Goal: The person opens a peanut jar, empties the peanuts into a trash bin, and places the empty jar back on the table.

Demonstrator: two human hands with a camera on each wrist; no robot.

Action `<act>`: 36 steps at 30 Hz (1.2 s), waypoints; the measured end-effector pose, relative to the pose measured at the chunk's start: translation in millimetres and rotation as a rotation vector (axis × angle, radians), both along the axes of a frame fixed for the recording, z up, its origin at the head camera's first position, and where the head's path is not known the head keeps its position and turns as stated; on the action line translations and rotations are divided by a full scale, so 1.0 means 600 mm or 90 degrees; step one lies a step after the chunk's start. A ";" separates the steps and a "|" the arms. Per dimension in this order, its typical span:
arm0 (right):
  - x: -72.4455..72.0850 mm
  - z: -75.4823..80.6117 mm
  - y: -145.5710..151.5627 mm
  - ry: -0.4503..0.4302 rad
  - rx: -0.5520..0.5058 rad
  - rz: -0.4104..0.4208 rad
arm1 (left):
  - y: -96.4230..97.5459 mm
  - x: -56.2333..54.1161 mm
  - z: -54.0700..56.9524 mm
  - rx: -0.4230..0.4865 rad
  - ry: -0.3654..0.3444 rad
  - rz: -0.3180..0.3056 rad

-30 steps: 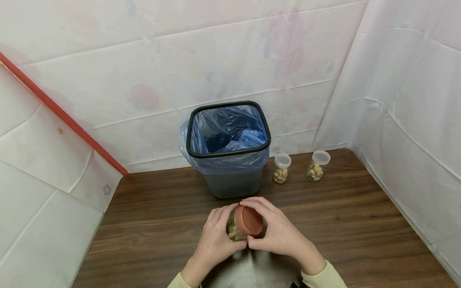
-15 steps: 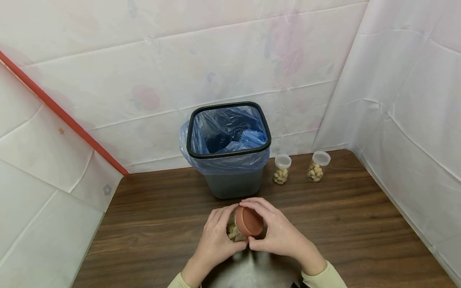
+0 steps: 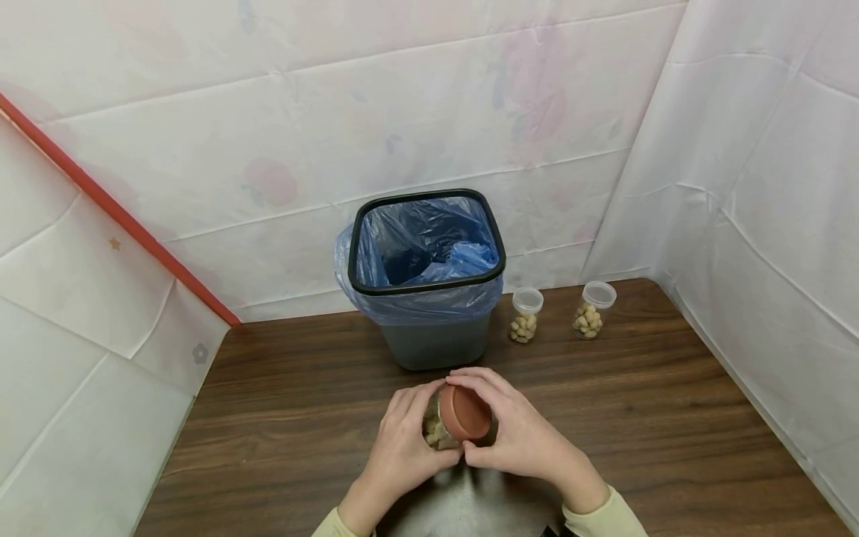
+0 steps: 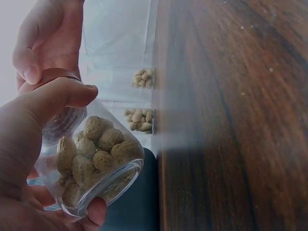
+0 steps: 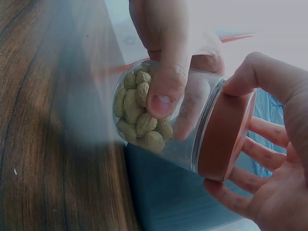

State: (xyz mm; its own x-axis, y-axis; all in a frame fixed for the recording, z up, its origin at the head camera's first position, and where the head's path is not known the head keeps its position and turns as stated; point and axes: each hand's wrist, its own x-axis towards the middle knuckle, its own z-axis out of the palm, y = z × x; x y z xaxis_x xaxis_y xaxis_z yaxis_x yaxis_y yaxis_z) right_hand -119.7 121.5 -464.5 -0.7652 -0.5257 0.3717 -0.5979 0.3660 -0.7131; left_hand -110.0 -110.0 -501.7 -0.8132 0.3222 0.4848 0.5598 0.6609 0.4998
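Observation:
A clear jar of unshelled peanuts (image 5: 139, 108) lies tilted between both hands, above the front part of the table. My left hand (image 3: 406, 440) grips the jar's body, thumb on one side and fingers round the other. Its reddish-brown lid (image 3: 468, 412) faces right, toward my right hand (image 3: 520, 429). That hand holds the lid by its edge, thumb and fingers spread round the rim. In the right wrist view the lid (image 5: 224, 134) sits on the jar's mouth. Peanuts (image 4: 96, 151) are heaped toward the jar's bottom in the left wrist view.
A grey bin with a black rim (image 3: 426, 286) and blue liner stands behind the hands. Two small lidded jars of peanuts, one nearer (image 3: 523, 317) the bin and another (image 3: 592, 312) farther right, stand on the brown wooden table (image 3: 671, 418). White cloth walls (image 3: 429, 97) enclose the table.

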 end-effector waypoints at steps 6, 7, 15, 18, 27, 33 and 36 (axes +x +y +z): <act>0.002 0.000 0.002 0.006 -0.002 -0.007 | 0.000 0.001 0.001 -0.001 -0.006 0.000; 0.002 -0.001 0.002 0.007 -0.003 -0.010 | 0.000 0.001 0.002 -0.001 -0.008 0.001; 0.008 0.007 0.001 0.004 -0.023 -0.062 | 0.000 -0.001 0.000 0.006 0.013 0.003; 0.011 0.012 -0.001 -0.011 -0.017 -0.101 | 0.000 -0.002 0.000 0.007 0.018 0.007; 0.010 0.013 -0.004 -0.113 0.043 -0.233 | -0.001 -0.004 -0.001 -0.001 0.028 0.029; 0.008 0.014 -0.004 -0.138 0.066 -0.258 | -0.001 -0.003 -0.001 -0.011 0.024 0.037; 0.008 0.015 -0.006 -0.149 0.070 -0.263 | 0.000 -0.002 0.000 -0.015 0.021 0.043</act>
State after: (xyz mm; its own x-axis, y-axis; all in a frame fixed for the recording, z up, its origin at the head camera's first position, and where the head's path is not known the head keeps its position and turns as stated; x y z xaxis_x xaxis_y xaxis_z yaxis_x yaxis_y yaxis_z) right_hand -114.8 118.0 -455.7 -0.9747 -0.1860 0.1238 -0.2142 0.6192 -0.7554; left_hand -111.5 -110.1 -501.8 -0.8173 0.2780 0.5046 0.5290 0.7093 0.4659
